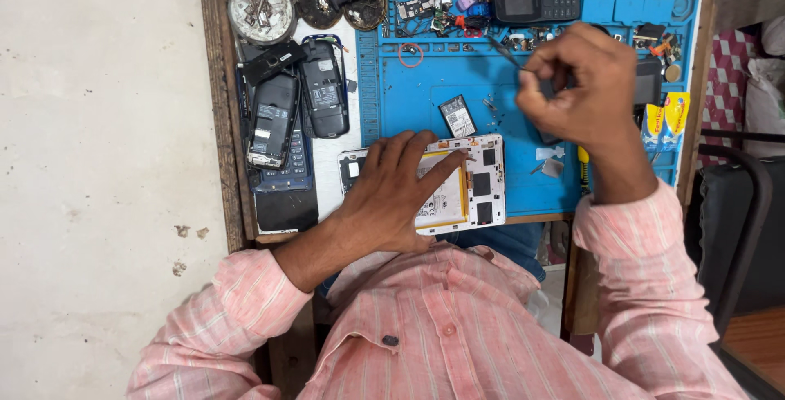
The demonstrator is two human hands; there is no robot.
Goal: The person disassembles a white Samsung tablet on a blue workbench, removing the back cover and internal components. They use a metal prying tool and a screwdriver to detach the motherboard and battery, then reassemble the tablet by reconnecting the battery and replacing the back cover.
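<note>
While the left hand (391, 195) presses flat on the opened tablet (458, 183) at centre frame, fragile and best held by its edges, the right hand (576, 85) pinches thin tweezers (505, 52).

Pink striped buttoned shirt (458, 326), long cuffed sleeves (646, 244).

Tablet (478, 183) on mat's (409, 101) near edge, left hand (392, 195) flat on it. Battery (457, 115) just behind tablet. Phones (290, 114) left of mat. Right hand (580, 89) with tweezers (505, 52) above mat's right half.
</note>
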